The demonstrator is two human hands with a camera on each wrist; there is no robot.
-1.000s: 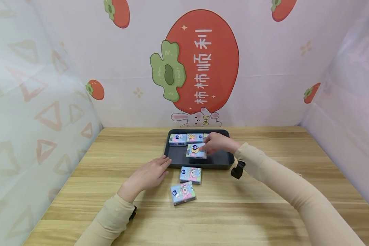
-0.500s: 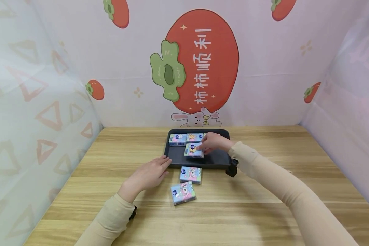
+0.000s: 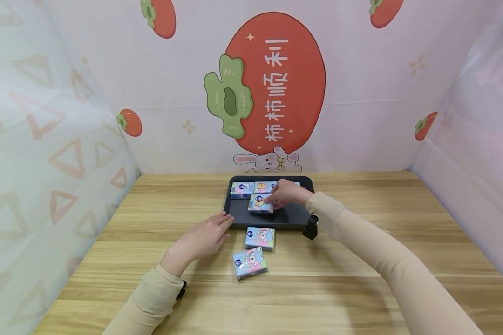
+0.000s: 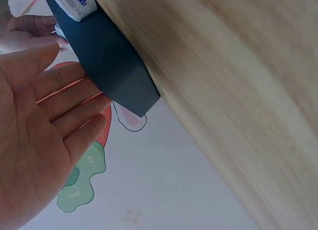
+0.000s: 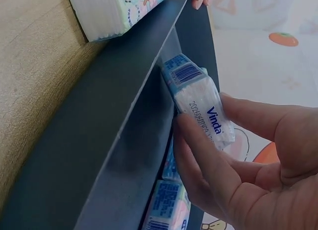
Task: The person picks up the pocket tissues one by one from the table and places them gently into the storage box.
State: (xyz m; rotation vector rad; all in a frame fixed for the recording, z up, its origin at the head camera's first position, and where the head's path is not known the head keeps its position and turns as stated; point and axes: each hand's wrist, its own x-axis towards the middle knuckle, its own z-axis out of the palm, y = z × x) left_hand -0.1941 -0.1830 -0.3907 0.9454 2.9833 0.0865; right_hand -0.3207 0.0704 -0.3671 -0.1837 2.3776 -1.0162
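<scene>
We see the right hand (image 3: 288, 192) pinching a tissue pack (image 3: 260, 204) over the tray (image 3: 294, 217).
It mostly hides another pack (image 3: 296, 184) at the tray's back; the left hand (image 3: 202, 236), fingers straight, touches the near-left corner. The right wrist view alone shows the pinched pack's "Vinda" end.

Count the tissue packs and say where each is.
6. Back row in the tray: left pack, middle pack, right pack mostly hidden behind the right hand. That hand holds a fourth pack. Two lie on the table: farther pack, nearer pack. More may be hidden.
</scene>
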